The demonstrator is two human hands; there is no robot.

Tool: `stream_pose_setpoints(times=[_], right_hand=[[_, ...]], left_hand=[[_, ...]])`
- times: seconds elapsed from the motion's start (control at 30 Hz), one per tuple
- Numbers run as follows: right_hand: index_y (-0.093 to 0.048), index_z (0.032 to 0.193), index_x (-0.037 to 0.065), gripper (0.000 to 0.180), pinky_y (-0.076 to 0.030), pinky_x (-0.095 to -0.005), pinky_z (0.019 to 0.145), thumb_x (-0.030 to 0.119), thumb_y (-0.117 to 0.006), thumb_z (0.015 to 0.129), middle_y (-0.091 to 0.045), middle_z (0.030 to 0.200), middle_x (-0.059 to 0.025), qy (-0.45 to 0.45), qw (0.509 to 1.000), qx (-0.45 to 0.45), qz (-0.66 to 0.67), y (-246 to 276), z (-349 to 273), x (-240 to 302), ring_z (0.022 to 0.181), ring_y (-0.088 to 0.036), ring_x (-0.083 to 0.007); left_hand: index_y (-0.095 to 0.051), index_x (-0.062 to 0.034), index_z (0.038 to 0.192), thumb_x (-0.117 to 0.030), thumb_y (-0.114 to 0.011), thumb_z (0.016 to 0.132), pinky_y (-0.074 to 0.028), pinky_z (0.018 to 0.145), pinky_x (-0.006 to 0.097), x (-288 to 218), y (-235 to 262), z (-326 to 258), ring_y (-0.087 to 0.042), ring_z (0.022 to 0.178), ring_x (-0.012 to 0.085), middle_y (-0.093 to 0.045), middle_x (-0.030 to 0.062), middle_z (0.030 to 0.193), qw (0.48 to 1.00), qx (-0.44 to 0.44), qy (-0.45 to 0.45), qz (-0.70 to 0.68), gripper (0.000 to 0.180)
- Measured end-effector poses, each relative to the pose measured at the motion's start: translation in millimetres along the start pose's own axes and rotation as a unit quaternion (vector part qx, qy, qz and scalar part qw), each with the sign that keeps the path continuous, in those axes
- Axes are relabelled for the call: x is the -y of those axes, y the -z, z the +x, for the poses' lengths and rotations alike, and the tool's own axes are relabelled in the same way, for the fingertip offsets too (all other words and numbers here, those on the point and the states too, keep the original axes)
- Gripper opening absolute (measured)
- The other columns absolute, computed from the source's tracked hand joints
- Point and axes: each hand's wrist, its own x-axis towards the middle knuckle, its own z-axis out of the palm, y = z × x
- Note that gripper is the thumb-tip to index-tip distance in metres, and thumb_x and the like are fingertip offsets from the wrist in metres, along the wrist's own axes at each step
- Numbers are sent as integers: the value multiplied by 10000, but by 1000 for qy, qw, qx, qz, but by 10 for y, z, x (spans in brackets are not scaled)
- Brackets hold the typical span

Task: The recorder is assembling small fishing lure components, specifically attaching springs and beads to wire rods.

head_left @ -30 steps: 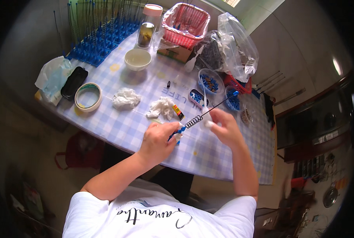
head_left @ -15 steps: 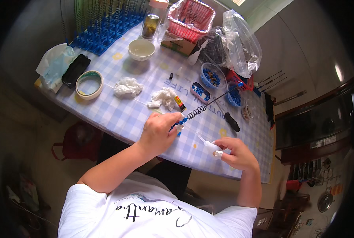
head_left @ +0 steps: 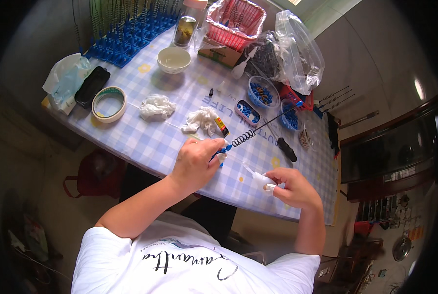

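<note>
My left hand (head_left: 197,159) is closed around the blue base of a thin black rod with a coil spring (head_left: 243,138). The rod slants up to the right and ends in a small blue tip. White material shows beside the blue part at my fingers. Between the thumb and fingers of my right hand (head_left: 297,187) is a small white squeeze bottle (head_left: 262,179), its narrow nozzle pointing up and left, apart from the blue base. One right finger or thumb wears a whitish wrap. Just beyond my left hand lie crumpled white tissue (head_left: 200,120) and a small yellow-and-black box (head_left: 222,127).
Bowls of blue parts (head_left: 263,92), an oval tub (head_left: 247,111) and a black-handled screwdriver (head_left: 287,150) lie to the right. A tape roll (head_left: 109,105) and white bowl (head_left: 174,60) are left. Farther back stand blue racks of spring rods (head_left: 121,51) and a red basket (head_left: 236,29).
</note>
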Motion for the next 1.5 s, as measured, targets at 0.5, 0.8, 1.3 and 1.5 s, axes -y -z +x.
stream_pose_setpoints(times=[0.5,0.8,1.3,1.5], right_hand=[[-661,971,-11,255,-466,-358,650,163,-659,784,-637,790,-151,12,999,1,-52,41,3,81,698,-596,-273],[-660,965,-10,251,-464,-357,647,159,-661,780,-633,789,-152,14,998,5,-58,64,-12,130,691,-594,-273],[-663,954,-10,253,-462,-362,638,173,-658,780,-625,772,-156,24,998,-1,-66,60,0,149,681,-592,-281],[-664,946,-12,244,-459,-365,635,168,-656,782,-625,773,-161,23,997,0,-75,56,-15,188,681,-592,-287]], left_hand=[[-602,-79,1062,-61,-738,750,-472,731,369,-2,8,-2,-678,752,240,-707,74,859,1000,-3,-3,-2,341],[-605,-79,1049,-73,-741,756,-470,723,365,-8,5,0,-680,747,236,-707,73,861,1000,0,4,-1,323],[-601,-83,1049,-89,-743,761,-467,713,366,-2,-6,1,-672,717,233,-708,68,861,1000,-5,-3,0,321],[-601,-85,1046,-85,-741,761,-462,710,365,-18,0,2,-667,709,233,-705,68,852,1000,-6,-6,1,318]])
